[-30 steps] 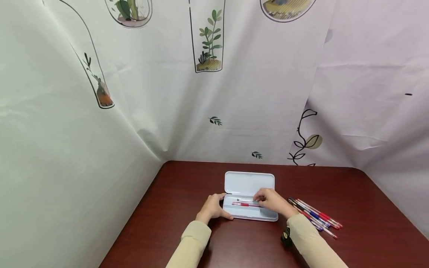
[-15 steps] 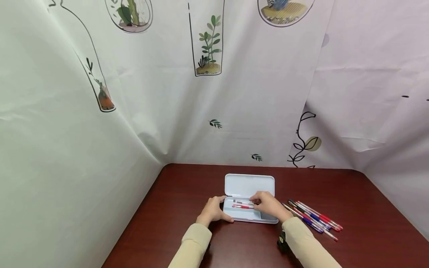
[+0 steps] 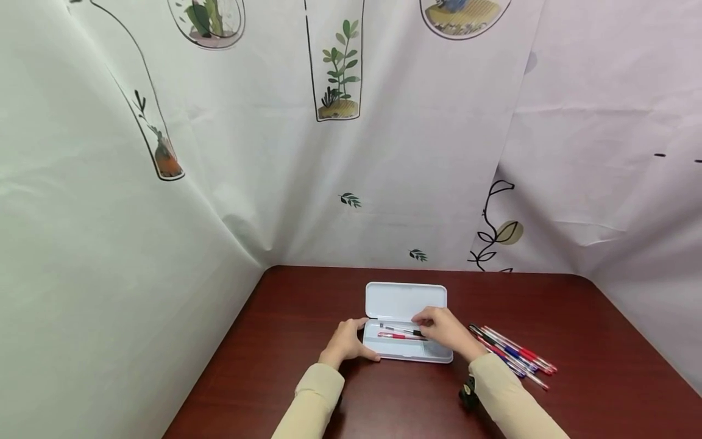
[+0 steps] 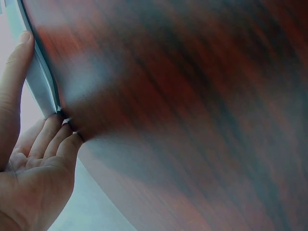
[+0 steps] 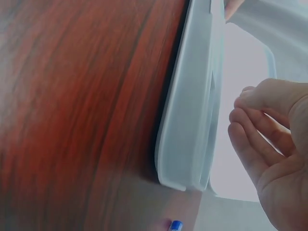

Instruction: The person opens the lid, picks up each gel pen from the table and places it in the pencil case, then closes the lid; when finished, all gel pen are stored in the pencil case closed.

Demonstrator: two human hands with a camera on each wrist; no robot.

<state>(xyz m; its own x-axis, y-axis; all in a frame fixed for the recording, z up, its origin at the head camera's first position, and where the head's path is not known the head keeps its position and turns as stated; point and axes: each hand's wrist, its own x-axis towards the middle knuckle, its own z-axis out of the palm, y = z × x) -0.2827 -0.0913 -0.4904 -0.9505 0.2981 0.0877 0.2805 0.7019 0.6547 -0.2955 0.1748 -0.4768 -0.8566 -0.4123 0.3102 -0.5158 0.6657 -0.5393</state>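
Note:
A pale pencil case (image 3: 397, 350) lies on the table with its lid (image 3: 406, 300) tipped back. My left hand (image 3: 347, 341) grips its left end, thumb at the front edge and fingers at the back corner. Inside, a red pen (image 3: 392, 335) lies beside a clear pen with black parts (image 3: 403, 330). My right hand (image 3: 445, 329) hovers over the right half of the case, fingertips just above the black part of that pen. In the right wrist view its fingers (image 5: 250, 139) are loosely bent, thumb near the forefinger, with nothing showing between them.
To the right of the case several pens (image 3: 515, 353) with red, blue and black parts lie in a loose pile, beside my right forearm. The dark red-brown table (image 3: 406, 402) meets a patterned white curtain (image 3: 307, 201) at the back and sides.
My right hand moved slightly left over the case, then back right and up off the clear pen. That pen's black part now shows by the fingertips. My left hand stays on the case.

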